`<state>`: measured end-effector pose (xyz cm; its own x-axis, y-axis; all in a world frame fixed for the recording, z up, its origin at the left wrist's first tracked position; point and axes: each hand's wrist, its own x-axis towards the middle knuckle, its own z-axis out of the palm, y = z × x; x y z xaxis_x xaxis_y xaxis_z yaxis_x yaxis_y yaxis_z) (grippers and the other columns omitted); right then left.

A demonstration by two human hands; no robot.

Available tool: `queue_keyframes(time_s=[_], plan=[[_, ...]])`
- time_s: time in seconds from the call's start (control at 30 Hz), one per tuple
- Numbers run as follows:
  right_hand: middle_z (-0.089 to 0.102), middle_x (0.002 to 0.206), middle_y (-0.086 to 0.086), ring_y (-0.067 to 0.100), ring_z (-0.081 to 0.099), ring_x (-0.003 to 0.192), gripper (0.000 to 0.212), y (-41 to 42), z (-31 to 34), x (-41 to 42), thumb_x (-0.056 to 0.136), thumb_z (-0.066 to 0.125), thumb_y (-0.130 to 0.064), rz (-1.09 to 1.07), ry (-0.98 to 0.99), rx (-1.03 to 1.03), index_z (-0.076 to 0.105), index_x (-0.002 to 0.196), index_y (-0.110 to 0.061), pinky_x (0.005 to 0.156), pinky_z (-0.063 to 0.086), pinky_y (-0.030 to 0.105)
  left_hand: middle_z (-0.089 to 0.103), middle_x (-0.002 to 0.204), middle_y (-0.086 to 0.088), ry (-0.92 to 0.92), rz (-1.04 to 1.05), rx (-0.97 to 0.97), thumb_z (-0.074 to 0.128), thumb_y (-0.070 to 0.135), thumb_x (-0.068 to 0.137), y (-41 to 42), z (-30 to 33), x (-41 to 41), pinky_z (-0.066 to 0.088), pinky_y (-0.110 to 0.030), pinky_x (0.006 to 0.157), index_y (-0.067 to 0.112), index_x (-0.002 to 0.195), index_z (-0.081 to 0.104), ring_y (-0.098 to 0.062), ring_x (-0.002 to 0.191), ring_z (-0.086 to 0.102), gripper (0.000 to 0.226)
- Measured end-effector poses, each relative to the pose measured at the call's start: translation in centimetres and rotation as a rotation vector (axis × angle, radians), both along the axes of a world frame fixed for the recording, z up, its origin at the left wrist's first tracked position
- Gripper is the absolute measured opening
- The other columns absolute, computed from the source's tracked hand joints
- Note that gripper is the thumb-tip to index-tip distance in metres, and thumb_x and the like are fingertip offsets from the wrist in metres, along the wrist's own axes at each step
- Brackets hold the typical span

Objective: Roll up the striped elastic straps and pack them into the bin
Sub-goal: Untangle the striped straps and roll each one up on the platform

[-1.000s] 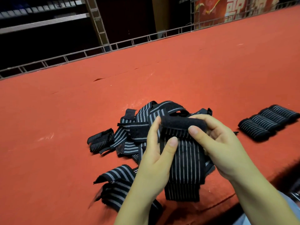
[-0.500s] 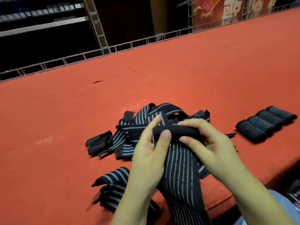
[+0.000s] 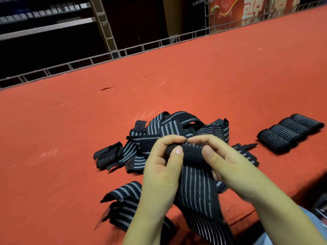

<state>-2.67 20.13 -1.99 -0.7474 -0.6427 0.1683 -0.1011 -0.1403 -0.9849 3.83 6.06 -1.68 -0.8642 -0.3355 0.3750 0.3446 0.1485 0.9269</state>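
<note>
Since a second earlier the flat black end of the strap (image 3: 192, 183) had been curled into a small tight roll, so rolling had started, most length still hanging toward the table's near edge; left hand (image 3: 162, 167) and right hand (image 3: 224, 163) both pinched that roll, fingers curled, thumbs on its front; loose pile (image 3: 169, 131) just behind; finished rolls (image 3: 290, 133) well right on red table (image 3: 70, 138); no bin visible; wide open felt beyond, railing (image 3: 88, 61) far.
</note>
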Motion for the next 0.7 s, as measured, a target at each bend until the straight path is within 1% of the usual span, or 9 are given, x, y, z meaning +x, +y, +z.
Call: queue_keyframes(time_s=[0.03,0.1,0.2,0.3,0.37,0.47,0.57,0.63,0.7], plan=[[0.066,0.09,-0.001,0.007,0.062,0.071,0.051,-0.06,0.06,0.0,0.066,0.067,-0.07,0.014,-0.058,0.0,0.067,0.103,-0.035,0.052,0.046,0.019,0.07,0.096,0.004,0.006,-0.007,-0.025,0.061,0.037,0.079,-0.01,-0.08,0.04,0.053,-0.048,0.087,0.037,0.093,0.069,-0.022,0.092,0.066,0.016],[0.067,0.084,0.004,0.01,0.065,0.065,0.03,-0.03,0.28,0.02,0.08,0.066,-0.044,0.034,-0.152,-0.058,0.07,0.1,-0.021,0.048,0.047,0.019,0.069,0.098,0.01,0.01,-0.01,-0.065,0.061,0.027,0.083,-0.06,-0.14,0.23,0.053,-0.044,0.09,0.037,0.094,0.069,-0.016,0.095,0.066,0.016],[0.068,0.078,0.005,0.01,0.065,0.062,0.023,0.06,0.58,0.29,0.086,0.068,-0.023,0.021,-0.177,-0.117,0.067,0.101,-0.006,0.045,0.045,0.016,0.069,0.105,0.015,0.01,-0.021,-0.082,0.061,0.028,0.084,-0.16,0.07,0.59,0.052,-0.044,0.096,0.039,0.099,0.068,-0.012,0.103,0.065,0.02],[0.07,0.082,0.003,0.012,0.067,0.07,0.022,-0.08,0.54,0.33,0.083,0.072,-0.023,-0.039,-0.144,-0.146,0.068,0.1,-0.011,0.049,0.047,0.018,0.072,0.109,0.01,-0.039,-0.089,0.001,0.065,0.023,0.09,-0.35,0.3,0.7,0.055,-0.034,0.092,0.04,0.112,0.064,-0.013,0.103,0.068,0.029],[0.071,0.082,0.0,0.01,0.067,0.068,0.022,-0.21,0.56,0.27,0.08,0.071,-0.023,-0.104,-0.14,-0.176,0.068,0.099,-0.013,0.048,0.047,0.018,0.075,0.105,0.002,-0.141,-0.166,0.091,0.066,0.024,0.091,-0.48,0.5,0.73,0.057,-0.035,0.089,0.041,0.126,0.052,-0.018,0.1,0.071,0.041],[0.069,0.08,-0.004,0.008,0.063,0.066,0.018,-0.11,0.54,0.09,0.079,0.073,-0.025,-0.173,-0.095,-0.183,0.07,0.095,-0.018,0.049,0.046,0.018,0.075,0.109,0.004,-0.217,-0.208,0.092,0.067,0.033,0.09,-0.68,0.39,0.8,0.056,-0.036,0.093,0.04,0.137,0.04,-0.017,0.104,0.071,0.054],[0.071,0.088,-0.009,0.006,0.066,0.076,0.018,0.2,0.45,-0.1,0.077,0.066,-0.03,-0.215,0.02,-0.135,0.071,0.094,-0.033,0.057,0.052,0.023,0.074,0.11,0.002,-0.221,-0.191,0.101,0.064,0.03,0.082,-0.53,0.31,0.72,0.057,-0.036,0.092,0.04,0.134,0.045,-0.019,0.102,0.071,0.057],[0.071,0.092,-0.014,0.001,0.066,0.079,0.019,0.36,0.59,-0.19,0.077,0.064,-0.031,-0.27,0.125,-0.097,0.07,0.094,-0.037,0.058,0.052,0.02,0.075,0.109,-0.003,-0.203,-0.169,0.102,0.066,0.028,0.08,-0.38,0.34,0.57,0.058,-0.038,0.089,0.043,0.129,0.049,-0.022,0.1,0.072,0.053],[0.07,0.097,-0.017,-0.001,0.066,0.085,0.019,0.25,0.63,-0.23,0.078,0.064,-0.032,-0.314,0.226,-0.053,0.069,0.096,-0.037,0.065,0.054,0.021,0.074,0.112,-0.003,-0.19,-0.151,0.102,0.072,0.028,0.084,-0.26,0.43,0.48,0.058,-0.04,0.089,0.044,0.126,0.052,-0.023,0.101,0.072,0.05]])
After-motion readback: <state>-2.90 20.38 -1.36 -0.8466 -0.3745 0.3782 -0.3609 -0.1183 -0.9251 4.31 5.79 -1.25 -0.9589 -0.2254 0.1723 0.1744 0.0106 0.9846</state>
